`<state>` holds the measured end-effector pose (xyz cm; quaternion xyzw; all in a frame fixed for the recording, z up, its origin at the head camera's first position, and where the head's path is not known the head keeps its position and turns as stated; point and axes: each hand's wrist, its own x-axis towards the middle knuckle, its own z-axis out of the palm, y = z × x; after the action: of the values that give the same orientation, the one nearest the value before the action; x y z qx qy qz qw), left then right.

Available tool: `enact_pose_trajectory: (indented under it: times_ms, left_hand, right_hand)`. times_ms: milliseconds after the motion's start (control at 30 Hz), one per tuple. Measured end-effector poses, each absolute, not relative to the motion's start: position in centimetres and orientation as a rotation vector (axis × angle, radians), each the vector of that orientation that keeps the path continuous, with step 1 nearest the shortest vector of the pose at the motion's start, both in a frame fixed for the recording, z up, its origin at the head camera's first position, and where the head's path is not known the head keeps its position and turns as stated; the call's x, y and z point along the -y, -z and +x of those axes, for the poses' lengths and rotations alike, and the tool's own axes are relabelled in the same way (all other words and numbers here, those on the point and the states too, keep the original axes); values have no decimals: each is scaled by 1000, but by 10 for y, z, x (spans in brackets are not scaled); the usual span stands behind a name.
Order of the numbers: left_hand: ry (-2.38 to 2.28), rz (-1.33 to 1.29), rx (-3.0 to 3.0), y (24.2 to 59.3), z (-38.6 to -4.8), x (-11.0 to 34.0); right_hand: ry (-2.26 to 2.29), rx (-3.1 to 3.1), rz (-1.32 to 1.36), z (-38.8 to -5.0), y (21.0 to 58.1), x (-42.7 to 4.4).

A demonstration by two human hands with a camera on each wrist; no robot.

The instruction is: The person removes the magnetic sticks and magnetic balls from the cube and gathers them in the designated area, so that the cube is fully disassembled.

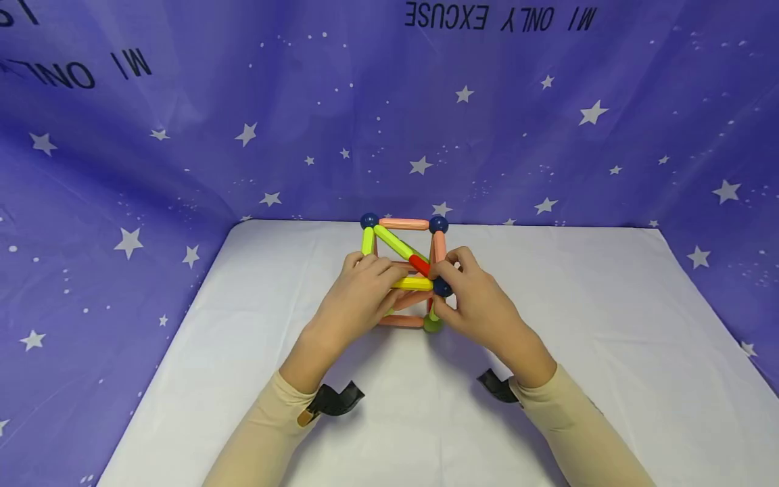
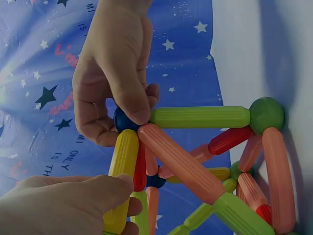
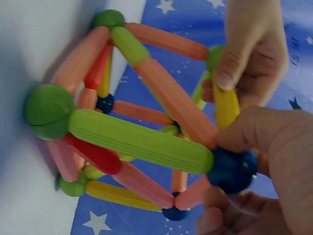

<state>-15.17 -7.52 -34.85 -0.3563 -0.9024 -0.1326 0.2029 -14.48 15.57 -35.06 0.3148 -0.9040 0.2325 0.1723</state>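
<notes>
A cube-like frame of magnetic rods and balls stands on the table, with diagonal rods across its faces. My left hand point(image 1: 359, 291) pinches the yellow rod point(image 2: 123, 154) along the frame's top front edge. My right hand point(image 1: 483, 297) grips the dark blue ball point(image 3: 232, 170) at the top front right corner, fingers around it. Into that ball run the yellow rod, an upright lime rod point(image 3: 142, 141) and a salmon rod point(image 2: 181, 164) of a diagonal. Below, a green ball point(image 2: 267, 115) rests at the frame's bottom corner. In the head view my left hand hides the top front left corner.
Two more dark blue balls, left point(image 1: 369, 221) and right point(image 1: 438, 225), mark the back top corners, joined by a salmon rod point(image 1: 404, 224). White cloth point(image 1: 608, 304) covers the table. A purple star-printed curtain point(image 1: 341, 115) surrounds its back and sides.
</notes>
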Motion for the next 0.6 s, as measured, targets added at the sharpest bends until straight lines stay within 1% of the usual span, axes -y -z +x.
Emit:
enact_pose_trajectory:
  times_ms: [300,600]
  left_hand:
    - [445,-993,2521,353,-152,75]
    - [491,-1009,2515,351,-153,76]
  right_hand:
    - [-634,2298,848,-150,367,-148]
    - [-733,2215,910,-155,372,-147]
